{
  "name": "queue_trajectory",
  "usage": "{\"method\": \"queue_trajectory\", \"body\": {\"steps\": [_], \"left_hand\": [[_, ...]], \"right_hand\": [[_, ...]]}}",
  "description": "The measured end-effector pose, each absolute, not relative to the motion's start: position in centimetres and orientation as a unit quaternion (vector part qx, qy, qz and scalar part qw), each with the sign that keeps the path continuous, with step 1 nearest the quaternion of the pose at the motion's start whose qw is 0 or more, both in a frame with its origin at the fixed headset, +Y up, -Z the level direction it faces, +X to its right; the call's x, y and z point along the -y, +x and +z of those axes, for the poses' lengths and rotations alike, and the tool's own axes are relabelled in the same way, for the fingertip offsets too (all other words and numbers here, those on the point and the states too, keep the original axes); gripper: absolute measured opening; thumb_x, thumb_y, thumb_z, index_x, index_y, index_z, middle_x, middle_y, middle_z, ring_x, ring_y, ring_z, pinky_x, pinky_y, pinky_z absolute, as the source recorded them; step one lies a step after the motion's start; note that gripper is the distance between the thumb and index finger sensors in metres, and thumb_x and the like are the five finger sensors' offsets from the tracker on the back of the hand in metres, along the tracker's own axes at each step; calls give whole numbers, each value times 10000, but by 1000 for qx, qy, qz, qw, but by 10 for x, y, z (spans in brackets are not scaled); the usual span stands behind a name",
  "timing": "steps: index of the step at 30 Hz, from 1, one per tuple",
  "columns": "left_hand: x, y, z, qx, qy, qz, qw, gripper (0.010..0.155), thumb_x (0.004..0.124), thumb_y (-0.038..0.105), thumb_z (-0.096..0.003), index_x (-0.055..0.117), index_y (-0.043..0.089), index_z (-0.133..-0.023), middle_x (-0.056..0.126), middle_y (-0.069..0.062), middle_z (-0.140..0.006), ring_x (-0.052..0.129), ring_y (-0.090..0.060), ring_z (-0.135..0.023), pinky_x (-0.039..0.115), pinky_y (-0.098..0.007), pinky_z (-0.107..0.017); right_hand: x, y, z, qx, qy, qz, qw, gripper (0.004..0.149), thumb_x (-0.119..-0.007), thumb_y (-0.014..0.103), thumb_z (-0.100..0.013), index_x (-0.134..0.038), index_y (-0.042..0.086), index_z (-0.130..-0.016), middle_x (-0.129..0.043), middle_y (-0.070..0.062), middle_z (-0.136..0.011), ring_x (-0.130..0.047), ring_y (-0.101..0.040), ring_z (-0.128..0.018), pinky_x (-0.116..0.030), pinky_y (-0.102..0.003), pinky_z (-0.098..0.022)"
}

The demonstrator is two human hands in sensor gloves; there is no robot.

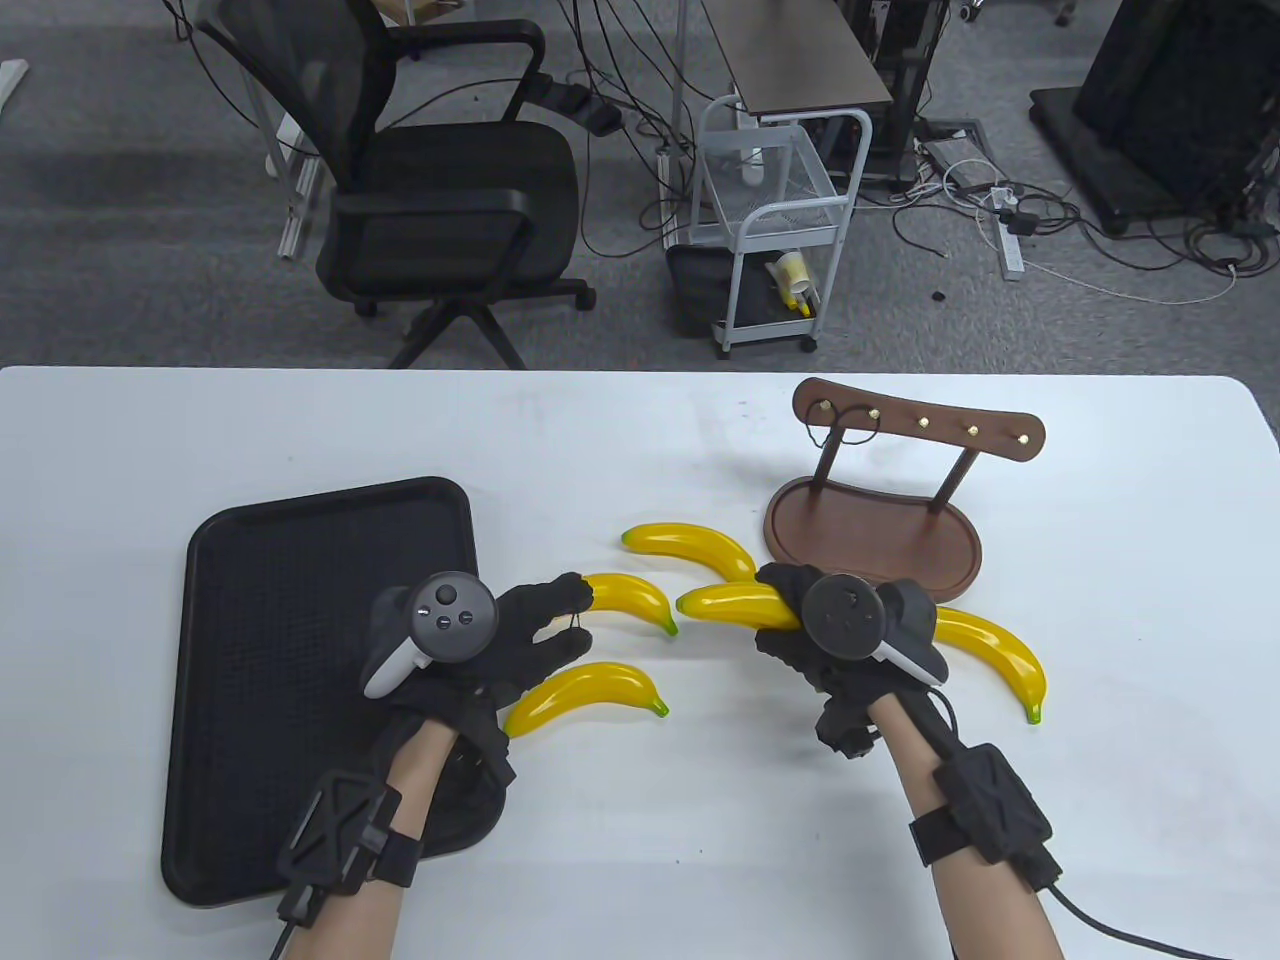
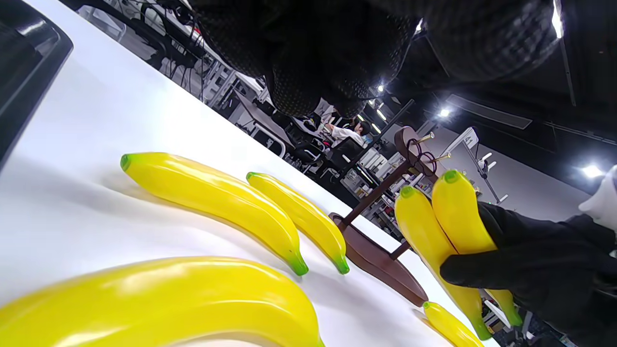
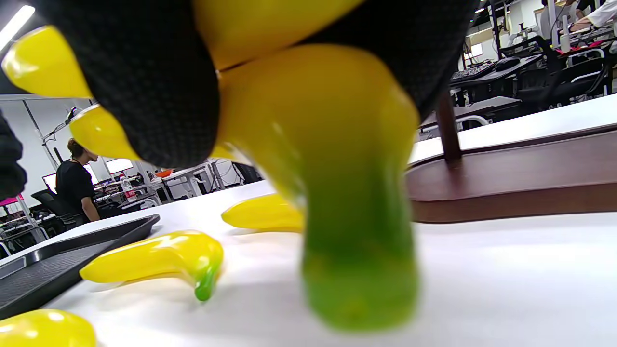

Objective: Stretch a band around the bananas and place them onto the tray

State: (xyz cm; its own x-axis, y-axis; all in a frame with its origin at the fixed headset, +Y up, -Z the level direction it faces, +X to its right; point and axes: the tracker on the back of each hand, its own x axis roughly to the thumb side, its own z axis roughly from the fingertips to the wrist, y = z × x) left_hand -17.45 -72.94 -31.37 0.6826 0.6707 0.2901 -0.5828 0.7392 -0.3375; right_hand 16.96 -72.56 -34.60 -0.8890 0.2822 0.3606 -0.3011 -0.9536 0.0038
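My right hand (image 1: pixel 790 620) grips two yellow bananas (image 2: pixel 443 221) side by side just above the table, in front of the wooden rack; their green ends fill the right wrist view (image 3: pixel 356 270). My left hand (image 1: pixel 560 620) hovers over the right edge of the black tray (image 1: pixel 300 600), fingers spread toward a loose banana (image 1: pixel 630 600). A thin dark band (image 1: pixel 578 620) runs between its fingertips. Two more loose bananas lie near it, one beyond (image 1: pixel 690 545) and one nearer (image 1: pixel 585 695). Another banana (image 1: pixel 995 655) lies right of my right hand.
The wooden rack (image 1: pixel 870 530) with brass pegs stands at the back right, and spare black bands (image 1: pixel 850 420) hang on its left peg. An office chair (image 1: pixel 440 200) and a white cart (image 1: pixel 770 230) stand on the floor past the table's far edge.
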Motion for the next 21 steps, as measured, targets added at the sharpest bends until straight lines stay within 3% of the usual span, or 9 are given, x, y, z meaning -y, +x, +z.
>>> {"method": "queue_trajectory", "body": {"steps": [21], "left_hand": [[738,-157,-311,209,-152,361,896,685,613,599,-534,560,233,-1110,744,-13,-1133,767,-277,-1078,559,-492,-854]], "right_hand": [[716,117,-334,45,236,960,145,678,-937,390,-436,-659,133,-999,-818,-125,-973,-939,-327,-756,-872,-423,-513]]}}
